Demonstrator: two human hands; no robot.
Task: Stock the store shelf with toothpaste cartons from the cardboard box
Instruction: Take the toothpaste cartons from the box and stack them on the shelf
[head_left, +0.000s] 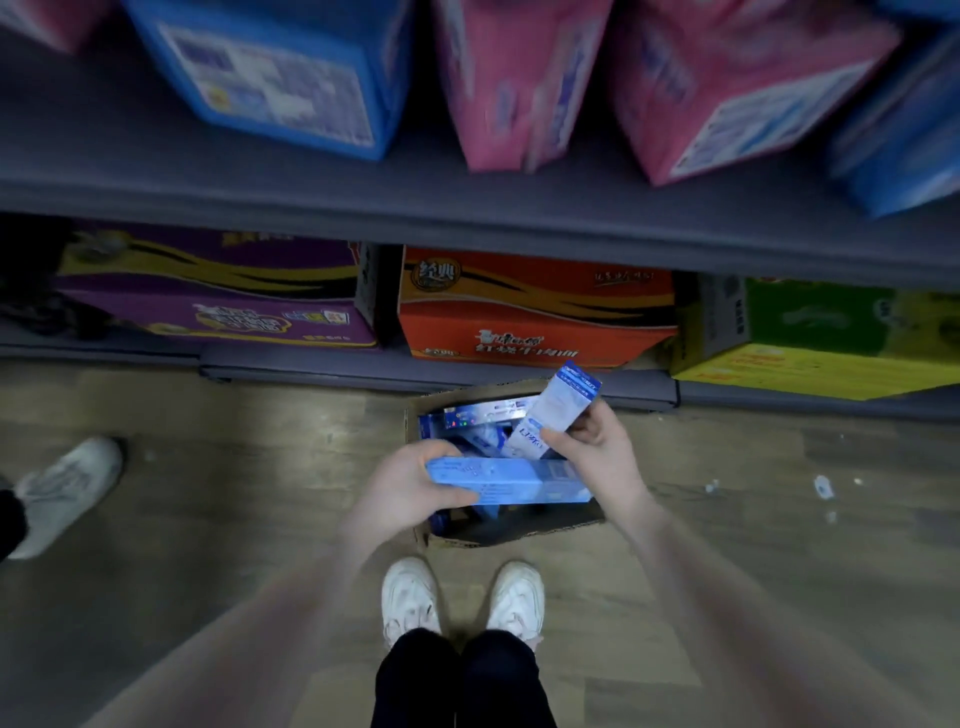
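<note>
An open cardboard box (457, 540) stands on the floor just in front of my feet, with several blue toothpaste cartons (483, 413) inside. My left hand (410, 486) grips one long blue carton (519, 480) lying flat across the box opening. My right hand (597, 447) holds a second blue-and-white carton (558, 410) tilted upward over the box's far right part. The grey store shelf (467, 208) runs across the view above the box.
Blue and pink packs (519, 78) stand on the upper shelf. On the bottom shelf sit a purple case (208, 291), an orange case (530, 312) and a yellow-green case (821, 338). Another person's white shoe (67, 488) is on the floor at left. My white shoes (462, 597) stand behind the box.
</note>
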